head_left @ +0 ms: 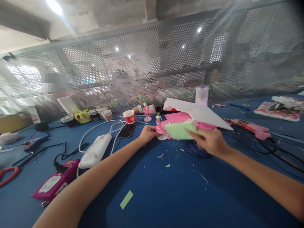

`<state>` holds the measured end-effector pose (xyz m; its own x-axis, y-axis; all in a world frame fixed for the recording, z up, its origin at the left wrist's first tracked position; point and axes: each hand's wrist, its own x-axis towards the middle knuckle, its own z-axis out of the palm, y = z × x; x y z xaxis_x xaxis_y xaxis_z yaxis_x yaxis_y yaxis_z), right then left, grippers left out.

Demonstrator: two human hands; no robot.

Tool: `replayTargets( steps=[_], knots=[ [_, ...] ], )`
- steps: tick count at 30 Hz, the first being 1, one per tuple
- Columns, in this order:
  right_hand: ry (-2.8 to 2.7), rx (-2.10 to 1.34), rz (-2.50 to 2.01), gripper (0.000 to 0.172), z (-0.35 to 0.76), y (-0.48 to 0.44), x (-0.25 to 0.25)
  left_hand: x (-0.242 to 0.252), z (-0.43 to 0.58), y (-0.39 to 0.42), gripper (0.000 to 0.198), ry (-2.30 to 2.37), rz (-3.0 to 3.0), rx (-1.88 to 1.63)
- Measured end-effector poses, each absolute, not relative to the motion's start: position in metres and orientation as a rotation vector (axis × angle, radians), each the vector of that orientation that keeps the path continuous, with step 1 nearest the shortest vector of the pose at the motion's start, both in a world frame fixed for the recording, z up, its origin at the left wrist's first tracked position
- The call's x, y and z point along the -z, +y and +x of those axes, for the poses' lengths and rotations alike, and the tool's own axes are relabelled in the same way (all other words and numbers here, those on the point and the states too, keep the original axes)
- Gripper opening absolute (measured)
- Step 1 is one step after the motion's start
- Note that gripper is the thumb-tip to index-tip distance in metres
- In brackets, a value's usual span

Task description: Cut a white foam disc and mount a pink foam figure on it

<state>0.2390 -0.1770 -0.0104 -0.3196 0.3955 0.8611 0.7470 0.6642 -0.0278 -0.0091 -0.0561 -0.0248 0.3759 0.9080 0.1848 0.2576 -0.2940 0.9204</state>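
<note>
My left hand (pixel 147 135) is closed at the near-left side of a small pink model (pixel 161 128), its fingertips at the lower edge. The model stands upright on a round white base and has a green star-like top. My right hand (pixel 213 142) grips a flat light-green foam piece (pixel 180 130), blurred by motion, just right of the model. Behind my right hand lie pink sheets (pixel 178 117) and a large white board (pixel 204 112). A similar pink figure on a white stand (pixel 147 111) is farther back.
A red and white paper cup (pixel 129 117) stands by a phone (pixel 127 130). To the left lie a white power bank-like block (pixel 96 150) with a cable and a magenta power strip (pixel 57 180). A green strip (pixel 126 199) and scraps lie in front. Perforated metal screen (pixel 142 69) rises behind.
</note>
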Motion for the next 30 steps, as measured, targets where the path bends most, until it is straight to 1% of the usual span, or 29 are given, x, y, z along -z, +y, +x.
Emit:
replayTargets(
  steps=[2, 3, 5, 8, 9, 12, 14, 16, 18, 19, 22, 25, 30],
  knots=[
    [-1.737, 0.424, -1.088, 0.04, 0.247, -0.172, 0.011, 0.025, -0.009, -0.056, 0.029, 1.012, 1.777, -0.951],
    [-1.686, 0.431, -1.105, 0.04, 0.248, -0.171, 0.011, 0.025, -0.009, -0.055, 0.029, 1.005, 1.783, -0.949],
    [-1.785, 0.481, -0.974, 0.039, 0.243, -0.175, 0.012, 0.025, -0.009, -0.056, 0.031, 0.999, 1.786, -0.944],
    [-2.137, 0.545, -0.659, 0.037, 0.235, -0.18, 0.012, 0.025, -0.009, -0.057, 0.031, 1.019, 1.767, -0.939],
    [-2.145, 0.571, -0.656, 0.038, 0.237, -0.178, 0.012, 0.024, -0.008, -0.058, 0.031, 1.023, 1.763, -0.942],
    [-1.825, 0.597, -0.976, 0.038, 0.25, -0.169, 0.011, 0.023, -0.007, -0.06, 0.029, 1.0, 1.755, -0.949],
    [-1.671, 0.596, -1.085, 0.039, 0.254, -0.168, 0.011, 0.022, -0.007, -0.06, 0.028, 0.986, 1.733, -0.953],
    [-1.813, 0.606, -0.971, 0.037, 0.247, -0.173, 0.01, 0.022, -0.007, -0.06, 0.028, 0.991, 1.719, -0.949],
    [-2.131, 0.604, -0.718, 0.037, 0.238, -0.179, 0.01, 0.023, -0.007, -0.06, 0.028, 0.993, 1.725, -0.954],
    [-2.19, 0.615, -0.65, 0.036, 0.236, -0.179, 0.01, 0.023, -0.007, -0.06, 0.028, 0.99, 1.733, -0.957],
    [-1.943, 0.726, -0.825, 0.038, 0.245, -0.172, 0.011, 0.023, -0.007, -0.059, 0.027, 0.993, 1.754, -0.962],
    [-1.773, 0.692, -0.992, 0.039, 0.256, -0.165, 0.013, 0.024, -0.008, -0.057, 0.026, 1.025, 1.763, -0.956],
    [-2.142, 0.584, -0.694, 0.038, 0.243, -0.173, 0.014, 0.026, -0.009, -0.054, 0.03, 1.039, 1.75, -0.942]
  ],
)
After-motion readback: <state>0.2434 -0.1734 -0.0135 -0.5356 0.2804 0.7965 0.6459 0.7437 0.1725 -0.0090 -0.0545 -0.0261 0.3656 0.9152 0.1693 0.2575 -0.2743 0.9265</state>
